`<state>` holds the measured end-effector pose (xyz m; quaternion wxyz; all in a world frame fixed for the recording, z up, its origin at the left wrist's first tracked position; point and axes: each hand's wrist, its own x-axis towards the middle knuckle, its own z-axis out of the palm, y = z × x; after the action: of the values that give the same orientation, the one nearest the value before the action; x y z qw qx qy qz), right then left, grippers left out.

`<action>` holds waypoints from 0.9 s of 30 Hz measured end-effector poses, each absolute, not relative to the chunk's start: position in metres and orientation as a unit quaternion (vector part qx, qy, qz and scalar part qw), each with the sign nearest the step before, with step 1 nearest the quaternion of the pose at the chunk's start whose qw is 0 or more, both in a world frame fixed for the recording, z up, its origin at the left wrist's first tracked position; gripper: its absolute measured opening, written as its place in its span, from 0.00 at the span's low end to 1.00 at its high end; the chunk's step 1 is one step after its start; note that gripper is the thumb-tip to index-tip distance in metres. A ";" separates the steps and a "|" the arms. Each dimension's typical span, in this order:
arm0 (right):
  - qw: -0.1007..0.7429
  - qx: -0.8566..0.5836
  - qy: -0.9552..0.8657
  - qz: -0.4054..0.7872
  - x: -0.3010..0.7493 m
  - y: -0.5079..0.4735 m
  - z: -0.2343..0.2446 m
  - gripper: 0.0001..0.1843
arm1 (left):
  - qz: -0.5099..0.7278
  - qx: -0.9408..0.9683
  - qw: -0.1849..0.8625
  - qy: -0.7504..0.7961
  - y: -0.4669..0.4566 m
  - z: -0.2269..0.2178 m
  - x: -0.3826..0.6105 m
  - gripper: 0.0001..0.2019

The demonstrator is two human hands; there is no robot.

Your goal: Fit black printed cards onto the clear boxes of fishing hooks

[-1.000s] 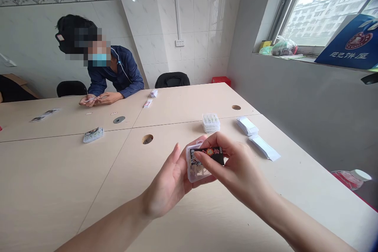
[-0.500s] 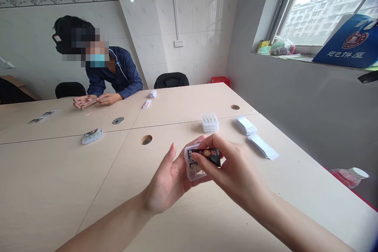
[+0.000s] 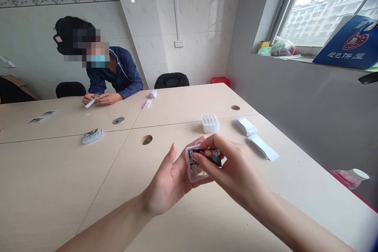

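My left hand [image 3: 165, 181] is turned palm up and cradles a small clear plastic box [image 3: 191, 172], its fingers curled around the box's far side. The fingers [image 3: 211, 143] of my right hand [image 3: 236, 163] are closed in a pinch on a black printed packet [image 3: 210, 156], which lies against the top of the box; I cannot tell whether it is inside. Both hands hover just above the pale wood surface [image 3: 59, 193].

Just beyond my fingers is a round hole [image 3: 147, 139] in the surface. Ahead and slightly right of my fingers sits a stack of clear boxes [image 3: 210, 123], and right of that lie two rows of white paper sleeves [image 3: 254, 136]. Left of my hands, farther off, lies another clear box [image 3: 92, 136], near a grey metal disc [image 3: 118, 120].

Across the surface, a person in a dark blue jacket [image 3: 115, 73] holds a white strip between both hands [image 3: 100, 99]. Far to my right, a blue bag [image 3: 344, 43] stands on the windowsill.
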<state>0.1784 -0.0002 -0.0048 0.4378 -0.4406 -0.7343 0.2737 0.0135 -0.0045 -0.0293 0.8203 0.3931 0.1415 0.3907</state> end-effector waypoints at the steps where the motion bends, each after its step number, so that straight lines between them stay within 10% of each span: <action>1: 0.437 -0.440 -0.735 0.274 0.179 0.000 -0.005 0.05 | 0.391 0.394 0.820 0.140 -0.005 -0.029 0.014 0.33; 27: 0.433 -0.440 -0.730 0.293 0.179 -0.002 -0.003 0.06 | 0.387 0.398 0.820 0.137 -0.006 -0.028 0.013 0.34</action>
<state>0.1786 -0.0020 -0.0032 0.4329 -0.4402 -0.7303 0.2926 0.0131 -0.0056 -0.0284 0.8203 0.3984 0.1367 0.3870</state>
